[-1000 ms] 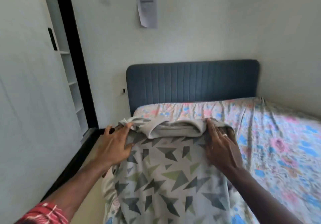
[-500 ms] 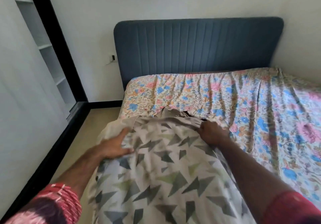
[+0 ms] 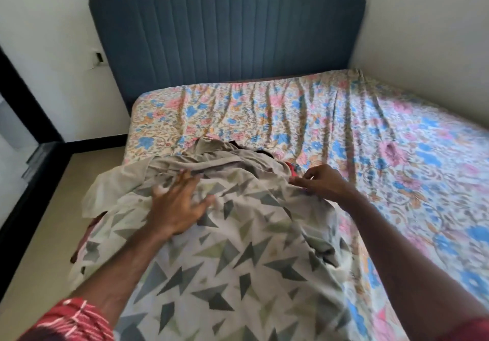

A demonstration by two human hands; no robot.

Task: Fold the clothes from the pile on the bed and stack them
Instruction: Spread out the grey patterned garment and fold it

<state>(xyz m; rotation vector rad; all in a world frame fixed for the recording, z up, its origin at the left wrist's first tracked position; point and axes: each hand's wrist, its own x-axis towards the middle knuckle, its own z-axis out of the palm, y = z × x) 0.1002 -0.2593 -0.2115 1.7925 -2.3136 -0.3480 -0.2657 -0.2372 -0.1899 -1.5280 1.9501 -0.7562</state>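
Observation:
A pale shirt with grey and green triangles [image 3: 238, 256] lies spread over the near left part of the bed [image 3: 397, 155], its plain beige upper part bunched toward the headboard. My left hand [image 3: 180, 203] lies flat on the shirt with fingers spread, pressing the cloth. My right hand [image 3: 321, 183] is at the shirt's right edge, fingers curled and pinching the fabric there. A bit of red cloth [image 3: 292, 168] shows under the shirt next to my right hand. Dark cloth [image 3: 238, 145] peeks out beyond the beige part.
The floral bedsheet stretches right and back to a dark blue padded headboard [image 3: 227, 38]. The bed's left edge drops to a beige floor [image 3: 53, 208]. A black frame [image 3: 23, 187] runs along the left. White walls close the right side.
The shirt has been lowered onto the bed. My left hand moved from the shirt's left edge onto its middle and now presses flat. My right hand stays at the right edge, pinching.

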